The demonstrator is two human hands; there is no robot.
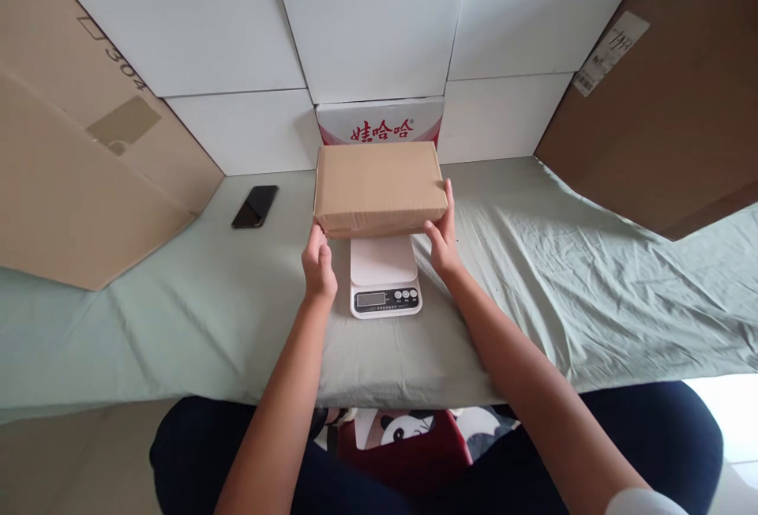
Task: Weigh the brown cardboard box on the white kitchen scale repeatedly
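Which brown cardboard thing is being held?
The small carton between the left hand and right hand; the larger left panel and right panel stand untouched.

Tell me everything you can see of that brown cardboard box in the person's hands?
The oblong brown cardboard box looks closed, its top plain. The bare left hand holds its near left corner; the bare right hand grips it around the near right corner. It hides the back of a white, plastic-looking digital scale; whether they touch can't be seen.

A brown rectangular cardboard box (380, 183) between bare left hand (319, 265) and right hand (443, 242), over a white plastic scale (384, 264).
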